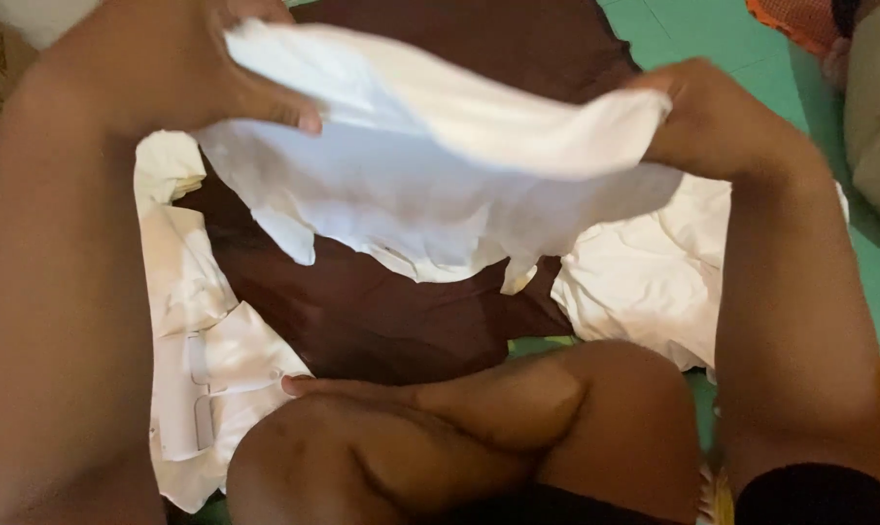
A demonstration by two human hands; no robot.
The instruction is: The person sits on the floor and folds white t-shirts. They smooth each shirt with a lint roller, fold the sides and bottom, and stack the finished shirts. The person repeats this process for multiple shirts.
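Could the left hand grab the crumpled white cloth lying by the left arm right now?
Probably not yet: the left hand is gripping the white cloth held up, as is the right hand. The crumpled white cloth lies uncovered, so nothing else blocks it.

Head view, looking down. The left hand [182, 68] and the right hand [717, 122] each pinch an upper edge of a limp white cloth piece with a ragged lower border [430, 180], stretched between them and hanging clear of the surface below. Beneath it lies a dark brown fabric sheet [362, 311], spread flat over a green floor [722, 39]. Two crumpled white garment pieces flank the sheet — one with a stitched placket at the left [202, 369], one at the right [644, 277]. The person's folded bare legs [479, 428] fill the lower centre. An orange mesh object [799, 19] sits at the top right corner.
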